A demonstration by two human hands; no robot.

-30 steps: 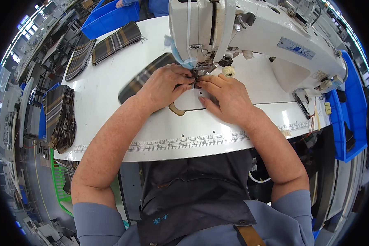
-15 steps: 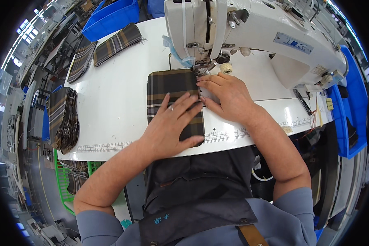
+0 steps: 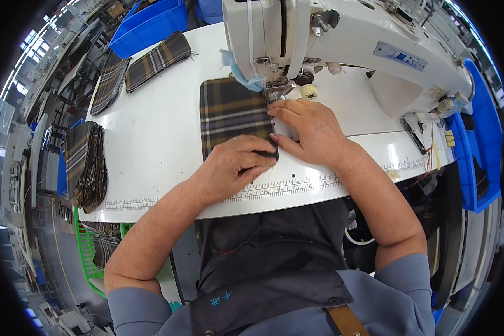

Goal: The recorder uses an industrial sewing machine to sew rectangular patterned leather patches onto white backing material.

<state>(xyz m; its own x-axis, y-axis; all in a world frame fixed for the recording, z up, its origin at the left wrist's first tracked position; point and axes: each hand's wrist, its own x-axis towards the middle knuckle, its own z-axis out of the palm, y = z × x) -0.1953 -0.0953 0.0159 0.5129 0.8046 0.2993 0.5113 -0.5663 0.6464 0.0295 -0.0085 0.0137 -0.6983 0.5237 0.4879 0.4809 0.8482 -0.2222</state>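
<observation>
A rectangular plaid fabric piece (image 3: 229,112), dark with brown and white stripes, lies on the white sewing table. Its right edge runs up to the presser foot (image 3: 274,92) of the sewing machine (image 3: 266,39); the needle point is too small to make out. At the near right corner, my left hand (image 3: 235,165) has its fingers curled and closed on the fabric. My right hand (image 3: 313,131) lies along the right edge just below the foot, fingers stretched out, thumb apart, tips touching the edge. The fabric under my left fingers is partly hidden.
Stacks of plaid pieces (image 3: 159,60) lie at the far left, and a thick stack (image 3: 87,165) stands at the left edge. Blue bins (image 3: 151,25) sit behind and at the right. Black snips (image 3: 413,134) lie right, beyond a printed ruler (image 3: 297,186). A green basket (image 3: 87,257) stands below left.
The fabric piece has moved away from me, farther past the presser foot. My left hand has gone from spread flat to curled at the near corner. My right hand stays almost in place.
</observation>
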